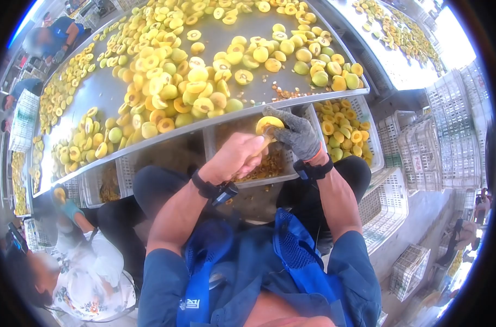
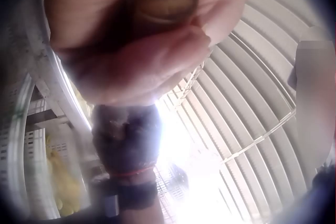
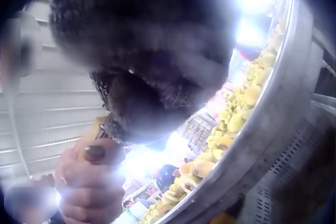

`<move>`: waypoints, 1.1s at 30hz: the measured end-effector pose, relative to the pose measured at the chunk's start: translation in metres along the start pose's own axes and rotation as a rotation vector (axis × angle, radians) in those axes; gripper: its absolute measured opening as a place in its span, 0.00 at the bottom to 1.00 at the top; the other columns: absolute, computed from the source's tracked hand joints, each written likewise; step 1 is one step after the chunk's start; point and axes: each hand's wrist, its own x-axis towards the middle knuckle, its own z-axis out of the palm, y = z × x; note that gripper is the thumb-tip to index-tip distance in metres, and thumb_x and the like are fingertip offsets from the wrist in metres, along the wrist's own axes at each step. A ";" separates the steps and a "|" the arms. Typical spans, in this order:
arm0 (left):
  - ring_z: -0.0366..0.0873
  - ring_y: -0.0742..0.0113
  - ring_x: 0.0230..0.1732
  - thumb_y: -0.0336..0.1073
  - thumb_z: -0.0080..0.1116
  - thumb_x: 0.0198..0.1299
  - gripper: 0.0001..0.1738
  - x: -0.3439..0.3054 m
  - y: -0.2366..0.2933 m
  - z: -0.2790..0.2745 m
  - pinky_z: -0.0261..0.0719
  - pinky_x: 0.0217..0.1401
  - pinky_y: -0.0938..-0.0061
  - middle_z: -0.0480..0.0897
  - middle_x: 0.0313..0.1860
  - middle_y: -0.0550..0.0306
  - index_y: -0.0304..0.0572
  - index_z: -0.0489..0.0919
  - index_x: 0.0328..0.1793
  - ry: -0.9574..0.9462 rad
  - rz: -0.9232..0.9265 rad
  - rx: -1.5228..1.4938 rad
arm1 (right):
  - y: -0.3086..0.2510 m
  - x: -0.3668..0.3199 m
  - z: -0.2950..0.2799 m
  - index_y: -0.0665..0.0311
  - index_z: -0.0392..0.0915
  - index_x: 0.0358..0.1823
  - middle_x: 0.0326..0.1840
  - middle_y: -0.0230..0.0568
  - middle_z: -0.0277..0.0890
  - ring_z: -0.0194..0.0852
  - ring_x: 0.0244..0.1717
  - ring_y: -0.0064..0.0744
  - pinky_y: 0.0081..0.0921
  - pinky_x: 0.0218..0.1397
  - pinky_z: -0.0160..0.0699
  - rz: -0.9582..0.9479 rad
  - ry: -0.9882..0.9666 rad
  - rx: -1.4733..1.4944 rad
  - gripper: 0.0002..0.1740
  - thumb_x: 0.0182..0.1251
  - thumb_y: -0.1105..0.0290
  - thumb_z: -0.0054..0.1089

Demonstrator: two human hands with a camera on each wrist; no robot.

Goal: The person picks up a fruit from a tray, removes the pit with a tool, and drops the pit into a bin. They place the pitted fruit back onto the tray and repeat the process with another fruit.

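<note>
My bare left hand grips a wooden-handled tool whose butt end shows in the left wrist view; its working end meets the fruit and is mostly hidden. Across from it, my right hand, in a dark grey knitted glove, holds a yellow apricot with its cut face showing in the head view. Both hands meet just off the near edge of a metal table, over a white crate with brownish scraps in it.
Many apricot halves lie heaped on the table, with loose pits near its edge. A crate of apricot halves stands under the right corner. Stacked white crates rise at the right. Another worker sits close by on the left.
</note>
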 end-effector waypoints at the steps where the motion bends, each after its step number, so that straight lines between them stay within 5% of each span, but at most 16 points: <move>1: 0.59 0.80 0.12 0.46 0.45 0.83 0.21 -0.001 0.000 -0.002 0.58 0.13 0.81 0.67 0.17 0.66 0.34 0.77 0.45 -0.028 -0.001 -0.043 | -0.004 0.000 -0.002 0.64 0.78 0.71 0.57 0.38 0.85 0.82 0.52 0.28 0.26 0.58 0.82 0.076 -0.021 0.013 0.31 0.68 0.69 0.74; 5: 0.58 0.83 0.12 0.49 0.47 0.82 0.23 -0.007 0.001 -0.012 0.56 0.14 0.84 0.68 0.18 0.66 0.34 0.78 0.45 -0.177 -0.021 -0.334 | -0.005 0.000 -0.017 0.65 0.79 0.70 0.60 0.37 0.82 0.82 0.52 0.27 0.25 0.56 0.83 0.186 -0.038 0.195 0.33 0.63 0.69 0.77; 8: 0.71 0.67 0.13 0.50 0.52 0.79 0.23 -0.004 0.001 -0.034 0.68 0.16 0.72 0.77 0.19 0.56 0.33 0.78 0.43 -0.166 0.013 -0.065 | 0.013 0.011 -0.034 0.63 0.80 0.70 0.59 0.41 0.84 0.83 0.49 0.33 0.28 0.53 0.83 -0.223 0.059 -0.296 0.33 0.61 0.68 0.76; 9: 0.75 0.58 0.17 0.50 0.52 0.78 0.23 0.002 -0.012 -0.039 0.72 0.21 0.66 0.79 0.22 0.50 0.33 0.78 0.43 0.014 0.156 0.385 | 0.016 0.014 -0.038 0.63 0.80 0.69 0.58 0.43 0.86 0.84 0.47 0.36 0.29 0.51 0.83 -0.416 0.099 -0.577 0.33 0.61 0.68 0.75; 10: 0.79 0.50 0.21 0.50 0.53 0.77 0.23 0.007 -0.018 -0.037 0.76 0.25 0.59 0.82 0.24 0.44 0.33 0.79 0.43 0.200 0.297 0.834 | 0.011 0.011 -0.035 0.62 0.79 0.70 0.56 0.49 0.86 0.84 0.49 0.48 0.36 0.56 0.83 -0.362 0.165 -0.723 0.32 0.61 0.69 0.72; 11: 0.83 0.41 0.25 0.50 0.53 0.76 0.23 0.011 -0.022 -0.034 0.81 0.30 0.53 0.84 0.26 0.38 0.33 0.79 0.42 0.395 0.436 1.279 | 0.011 0.010 -0.035 0.62 0.79 0.70 0.58 0.52 0.84 0.84 0.54 0.50 0.36 0.59 0.83 -0.364 0.190 -0.812 0.32 0.62 0.70 0.71; 12: 0.83 0.28 0.40 0.49 0.52 0.75 0.22 0.013 -0.028 -0.029 0.81 0.46 0.41 0.85 0.33 0.29 0.34 0.80 0.42 0.483 0.142 1.376 | 0.011 0.008 -0.037 0.62 0.78 0.70 0.61 0.55 0.82 0.83 0.58 0.52 0.37 0.61 0.82 -0.364 0.212 -0.902 0.32 0.63 0.71 0.70; 16: 0.85 0.32 0.38 0.49 0.51 0.75 0.22 0.010 -0.036 -0.023 0.82 0.46 0.43 0.86 0.33 0.32 0.35 0.81 0.42 0.392 0.138 1.389 | 0.012 -0.002 -0.070 0.58 0.78 0.70 0.59 0.57 0.81 0.81 0.59 0.63 0.48 0.63 0.79 -0.296 0.306 -0.978 0.30 0.63 0.67 0.67; 22: 0.86 0.35 0.37 0.49 0.52 0.75 0.21 -0.004 -0.028 -0.006 0.83 0.44 0.45 0.86 0.32 0.35 0.36 0.81 0.41 0.347 0.185 1.366 | -0.030 -0.006 -0.138 0.62 0.79 0.68 0.58 0.57 0.83 0.84 0.58 0.55 0.46 0.62 0.81 0.251 0.635 -1.511 0.28 0.70 0.57 0.66; 25: 0.85 0.33 0.35 0.48 0.55 0.73 0.20 -0.005 -0.030 -0.004 0.82 0.40 0.44 0.85 0.29 0.34 0.36 0.80 0.39 0.358 0.280 1.323 | -0.038 0.014 -0.137 0.59 0.80 0.68 0.56 0.55 0.83 0.85 0.56 0.54 0.46 0.60 0.82 0.070 0.763 -1.411 0.29 0.69 0.55 0.66; 30: 0.84 0.34 0.33 0.49 0.57 0.71 0.21 -0.004 -0.033 -0.004 0.82 0.38 0.44 0.85 0.29 0.33 0.36 0.79 0.38 0.371 0.330 1.263 | -0.013 0.091 -0.065 0.57 0.86 0.58 0.56 0.56 0.84 0.82 0.57 0.57 0.48 0.59 0.80 -0.105 0.217 -1.226 0.22 0.70 0.54 0.59; 33: 0.84 0.33 0.33 0.49 0.57 0.71 0.21 -0.002 -0.031 -0.007 0.82 0.38 0.44 0.85 0.28 0.33 0.35 0.80 0.38 0.439 0.323 1.229 | 0.011 0.152 -0.016 0.57 0.87 0.56 0.53 0.55 0.86 0.82 0.56 0.59 0.48 0.59 0.80 -0.090 0.089 -1.171 0.22 0.69 0.51 0.60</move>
